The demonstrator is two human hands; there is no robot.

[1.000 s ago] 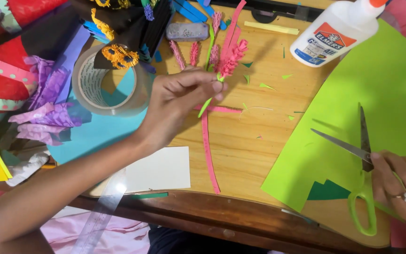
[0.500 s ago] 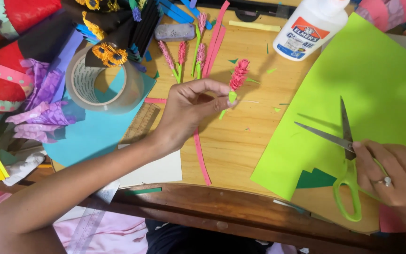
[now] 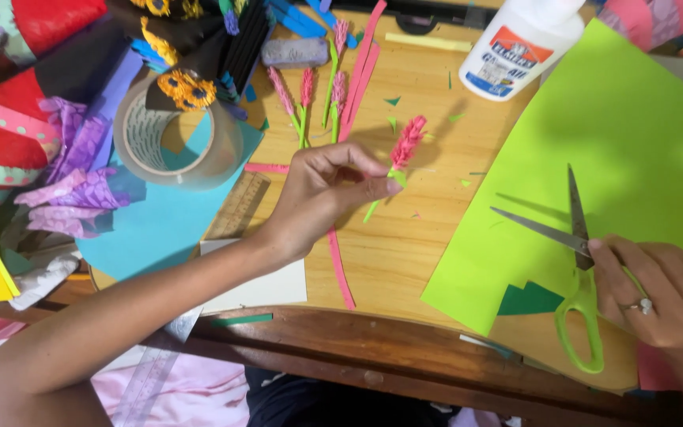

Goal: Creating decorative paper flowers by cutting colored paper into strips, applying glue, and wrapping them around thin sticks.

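Paper flower [image 3: 405, 146] in left grip [image 3: 322, 190]

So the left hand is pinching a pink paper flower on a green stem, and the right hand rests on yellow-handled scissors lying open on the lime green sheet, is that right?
Not quite: the scissors have green handles, not yellow, as the head view shows. The rest holds: the left hand pinches the pink paper flower by its green stem, and the right hand rests on the open scissors lying on the lime green sheet.

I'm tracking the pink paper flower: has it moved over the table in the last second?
Yes. The left hand has carried the pink paper flower rightwards, away from the tape roll and nearer the green sheet.
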